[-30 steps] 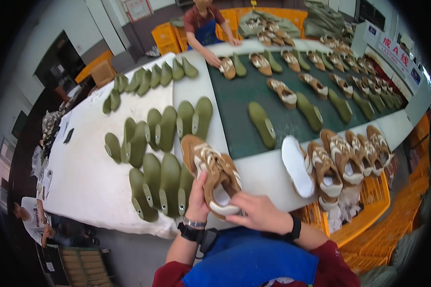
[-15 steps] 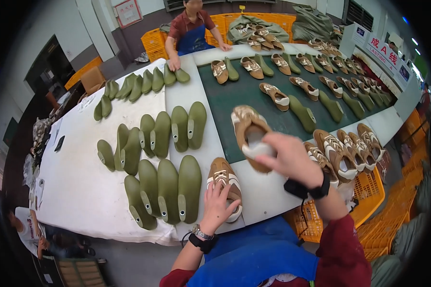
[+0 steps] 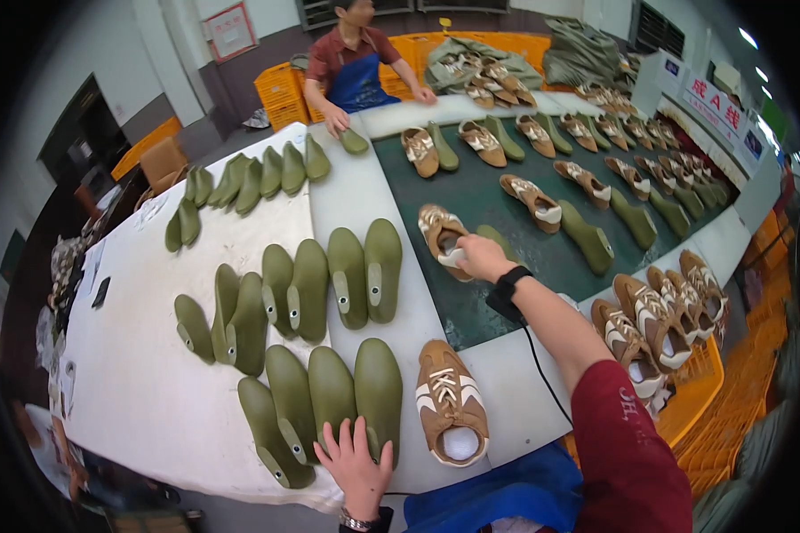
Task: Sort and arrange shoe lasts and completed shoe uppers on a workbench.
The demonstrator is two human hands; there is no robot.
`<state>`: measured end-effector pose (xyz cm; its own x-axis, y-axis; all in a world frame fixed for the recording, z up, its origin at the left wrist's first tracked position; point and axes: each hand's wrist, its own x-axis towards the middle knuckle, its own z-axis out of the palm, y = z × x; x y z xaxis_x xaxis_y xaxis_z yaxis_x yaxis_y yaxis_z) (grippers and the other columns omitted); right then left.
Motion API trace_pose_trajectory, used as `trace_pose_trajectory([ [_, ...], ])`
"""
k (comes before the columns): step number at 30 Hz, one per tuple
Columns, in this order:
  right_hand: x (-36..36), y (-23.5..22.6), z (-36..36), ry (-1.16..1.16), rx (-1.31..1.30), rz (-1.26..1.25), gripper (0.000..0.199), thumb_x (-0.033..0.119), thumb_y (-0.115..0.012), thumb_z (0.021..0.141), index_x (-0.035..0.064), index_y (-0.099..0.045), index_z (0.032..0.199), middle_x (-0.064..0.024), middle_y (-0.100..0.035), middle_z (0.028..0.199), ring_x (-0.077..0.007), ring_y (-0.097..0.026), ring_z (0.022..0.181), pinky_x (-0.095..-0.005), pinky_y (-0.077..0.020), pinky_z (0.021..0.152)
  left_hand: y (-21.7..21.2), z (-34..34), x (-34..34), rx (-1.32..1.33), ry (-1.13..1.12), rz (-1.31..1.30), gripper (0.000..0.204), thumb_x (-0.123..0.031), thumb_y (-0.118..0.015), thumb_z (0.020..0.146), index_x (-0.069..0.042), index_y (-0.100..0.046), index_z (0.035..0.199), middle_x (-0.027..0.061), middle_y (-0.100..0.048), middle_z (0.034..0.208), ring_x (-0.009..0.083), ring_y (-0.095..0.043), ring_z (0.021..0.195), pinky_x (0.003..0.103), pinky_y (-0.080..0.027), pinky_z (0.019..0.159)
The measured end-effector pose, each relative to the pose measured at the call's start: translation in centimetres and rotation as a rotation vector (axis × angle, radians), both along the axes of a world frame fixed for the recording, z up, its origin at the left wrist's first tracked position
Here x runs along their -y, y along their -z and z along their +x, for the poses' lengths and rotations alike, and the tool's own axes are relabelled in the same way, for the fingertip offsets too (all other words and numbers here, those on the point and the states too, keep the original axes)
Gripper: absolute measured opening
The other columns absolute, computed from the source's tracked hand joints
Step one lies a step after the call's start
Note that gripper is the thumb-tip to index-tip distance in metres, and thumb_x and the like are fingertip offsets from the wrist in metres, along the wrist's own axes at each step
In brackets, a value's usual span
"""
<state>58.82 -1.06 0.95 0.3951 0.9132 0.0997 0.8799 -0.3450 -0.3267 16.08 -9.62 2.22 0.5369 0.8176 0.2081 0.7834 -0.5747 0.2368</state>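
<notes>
Head view: white table (image 3: pixel 516 377) bears shoe (image 3: pixel 449 401), orange crates (image 3: pixel 280 89) behind

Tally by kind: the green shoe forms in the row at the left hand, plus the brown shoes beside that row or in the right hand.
Green shoe forms: 4
Brown shoes: 2 (one in the right hand)
Total: 6

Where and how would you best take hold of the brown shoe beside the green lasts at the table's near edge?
Probably by the heel collar, coming from the near side: the brown shoe rests sole down, toe pointing away, its open mouth toward the table's near edge. Thumb inside, fingers behind the heel should suit; a green last stands close on its left.
</notes>
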Motion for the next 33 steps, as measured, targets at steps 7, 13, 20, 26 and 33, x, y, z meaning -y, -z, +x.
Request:
trace_pose_trajectory([
  [7,-5.2,5.7,3.1,0.222,-0.035,0.206,0.031,0.002,-0.055,0.077,0.0086,-0.060,0.108,-0.0190,-0.057,0.114,-0.0383,-0.060,0.096,-0.0457,-0.0487,0.083,0.3,0.8,-0.4,-0.095,-0.049,-0.035,0.063,-0.033,-0.063,0.073,-0.006,-0.048,0.128,0.0097,-0.053,0.123,0.0432,-0.032,0.128,0.062,-0.018,0.104],
  [13,-4.2,4.5,-0.8,0.079,-0.084,0.320,0.043,0.002,-0.055,0.077,0.0120,-0.057,0.118,-0.0195,-0.053,0.115,-0.0392,-0.058,0.098,-0.0456,-0.0481,0.086,0.3,0.5,-0.6,-0.065,-0.046,0.028,0.062,-0.034,-0.064,0.073,-0.009,-0.050,0.127,0.0094,-0.054,0.121,0.0423,-0.033,0.127,0.063,-0.020,0.102],
  [20,5.0,-0.8,-15.0,-0.603,-0.304,-0.136,0.036,0.027,-0.060,0.083,0.0123,-0.062,0.116,-0.0181,-0.064,0.104,-0.0343,-0.061,0.099,-0.0444,-0.0496,0.084,0.1,-0.8,-0.7,0.032,0.009,-0.001,0.063,-0.035,-0.069,0.073,-0.007,-0.050,0.126,0.0122,-0.051,0.126,0.0403,-0.036,0.126,0.059,-0.026,0.102],
  [26,15.1,1.3,-21.6,-0.666,-0.039,0.025,0.039,0.036,-0.063,0.079,0.0136,-0.065,0.111,-0.0142,-0.054,0.119,-0.0341,-0.050,0.114,-0.0508,-0.0414,0.091,2.1,-3.4,-4.0,0.501,-0.112,-0.301,0.063,-0.026,-0.073,0.077,-0.005,-0.045,0.130,0.0275,-0.051,0.125,0.0405,-0.050,0.116,0.043,-0.043,0.095],
  [33,16.8,4.0,-22.8,-0.440,-0.114,0.350,0.039,0.033,-0.066,0.077,0.0115,-0.063,0.109,-0.0116,-0.051,0.121,-0.0315,-0.044,0.118,-0.0509,-0.0318,0.099,1.3,-0.2,-1.6,0.238,-0.218,-0.236,0.059,-0.017,-0.068,0.076,-0.010,-0.045,0.130,0.0262,-0.064,0.097,0.0449,-0.061,0.089,0.049,-0.049,0.080],
])
